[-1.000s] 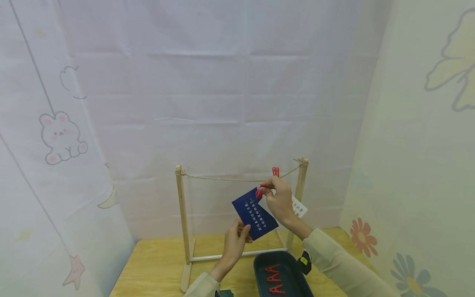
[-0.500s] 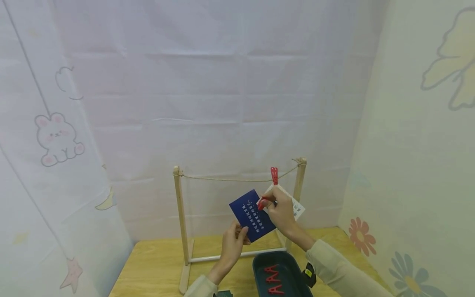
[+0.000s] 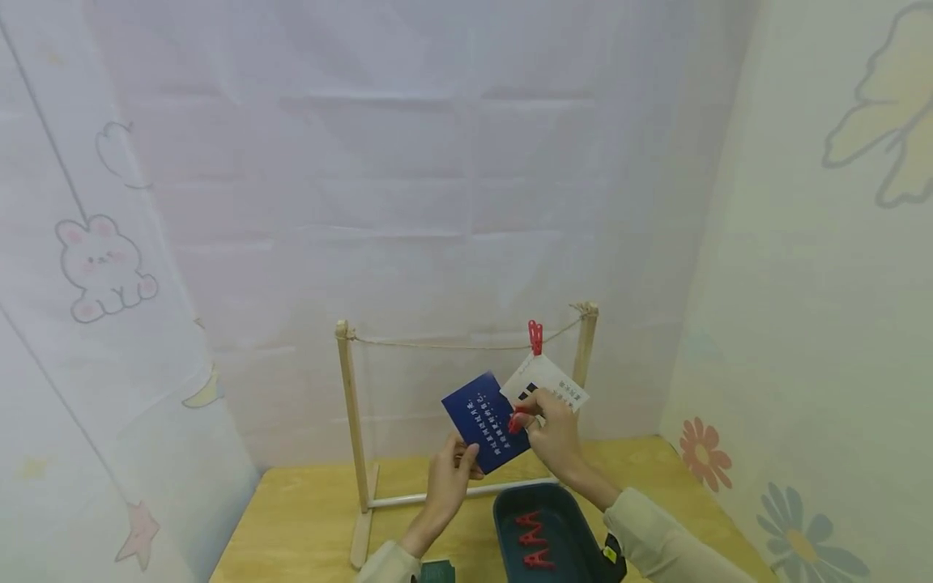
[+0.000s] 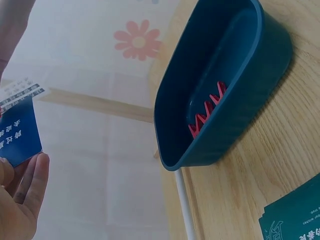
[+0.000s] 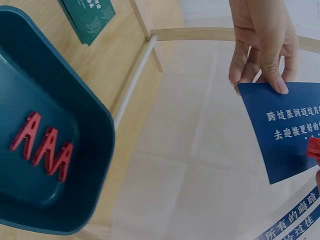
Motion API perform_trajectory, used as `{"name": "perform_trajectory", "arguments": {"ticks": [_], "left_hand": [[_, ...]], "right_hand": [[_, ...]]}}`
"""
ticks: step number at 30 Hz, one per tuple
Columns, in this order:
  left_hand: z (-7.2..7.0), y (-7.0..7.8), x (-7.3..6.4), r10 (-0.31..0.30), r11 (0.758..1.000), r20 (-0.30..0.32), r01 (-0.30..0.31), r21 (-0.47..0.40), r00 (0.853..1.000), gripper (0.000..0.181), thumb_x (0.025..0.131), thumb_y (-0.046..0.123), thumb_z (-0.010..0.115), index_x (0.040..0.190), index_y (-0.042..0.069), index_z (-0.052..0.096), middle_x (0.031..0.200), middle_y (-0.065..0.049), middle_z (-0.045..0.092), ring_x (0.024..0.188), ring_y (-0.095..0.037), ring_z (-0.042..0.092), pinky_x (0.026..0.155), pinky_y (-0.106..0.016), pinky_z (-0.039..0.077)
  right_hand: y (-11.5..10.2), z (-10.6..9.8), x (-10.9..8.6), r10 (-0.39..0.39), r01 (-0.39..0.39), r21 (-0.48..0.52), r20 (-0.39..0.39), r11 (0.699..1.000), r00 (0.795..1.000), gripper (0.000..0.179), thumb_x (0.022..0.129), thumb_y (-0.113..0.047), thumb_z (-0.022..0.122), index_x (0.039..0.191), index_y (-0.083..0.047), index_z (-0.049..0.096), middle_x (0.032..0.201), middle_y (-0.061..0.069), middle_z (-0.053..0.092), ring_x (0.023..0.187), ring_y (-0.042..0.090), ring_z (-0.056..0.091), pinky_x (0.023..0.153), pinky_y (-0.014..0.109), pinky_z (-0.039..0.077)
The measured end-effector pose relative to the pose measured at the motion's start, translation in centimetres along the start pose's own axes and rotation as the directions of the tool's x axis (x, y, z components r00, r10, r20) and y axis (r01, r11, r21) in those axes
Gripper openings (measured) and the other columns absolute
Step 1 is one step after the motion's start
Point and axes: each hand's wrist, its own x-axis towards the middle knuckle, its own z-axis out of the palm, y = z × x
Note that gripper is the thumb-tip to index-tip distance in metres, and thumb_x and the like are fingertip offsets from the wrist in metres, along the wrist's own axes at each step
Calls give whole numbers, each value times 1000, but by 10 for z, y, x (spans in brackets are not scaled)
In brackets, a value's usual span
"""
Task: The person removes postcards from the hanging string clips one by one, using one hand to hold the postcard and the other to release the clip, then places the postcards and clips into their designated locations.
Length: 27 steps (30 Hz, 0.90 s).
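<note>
My left hand (image 3: 446, 479) pinches the lower left edge of a blue card (image 3: 474, 411) printed with white characters, holding it tilted in front of the wooden rack. Between thumb and fingers of my right hand (image 3: 554, 433) is a red clothespin (image 3: 516, 420), which overlaps the card's right side in the head view. The right wrist view catches this clothespin (image 5: 314, 147) at the frame's edge, over the card's printed face. Just behind hangs a white card (image 3: 545, 374), held to the rack's string (image 3: 437, 347) by another red clothespin (image 3: 535, 336). My right hand partly covers the white card.
A dark teal tray (image 3: 579, 544) stands on the wooden table (image 3: 291, 518) before the rack, with three red clothespins (image 5: 46, 147) inside. Left of it lies a stack of green cards (image 5: 90, 19). The rack has two wooden posts (image 3: 353, 421) and a white bottom rod (image 3: 401, 501).
My right hand has lowered with the clothespin along the blue card's right side, uncovering more of the hanging white card. The blue card has shifted slightly left in view.
</note>
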Motion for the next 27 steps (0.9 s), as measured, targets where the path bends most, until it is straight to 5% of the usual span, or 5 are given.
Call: {"name": "perform_trajectory", "arguments": {"ticks": [2,15,27], "left_hand": [[-2,-11,0,8,1000,-4,-8,3,1000,10,100,3,55,100,-7,54,81,-22,67,59,-34,67,55,-29,59],[-11,-22,-11,-51,999,7,51,14,999,13,100,6,57,98,-6,53,81,-20,69,61,-28,68,60,-46,60],[-20,-32,-24,-57,998,0,57,30,998,11,100,3,57,98,-7,55,81,-19,68,61,-25,67,58,-36,60]], "right_hand": [[3,2,-4,-1,1,17,3,1000,1000,26,74,17,75,86,-2,63,81,4,67,72,18,67,64,33,58],[17,6,-31,-32,32,2,40,999,999,30,70,16,78,91,0,64,82,5,64,70,16,65,63,31,56],[29,3,-56,2,-6,38,111,999,994,34,70,15,79,97,2,63,83,7,65,71,12,67,65,33,57]]}}
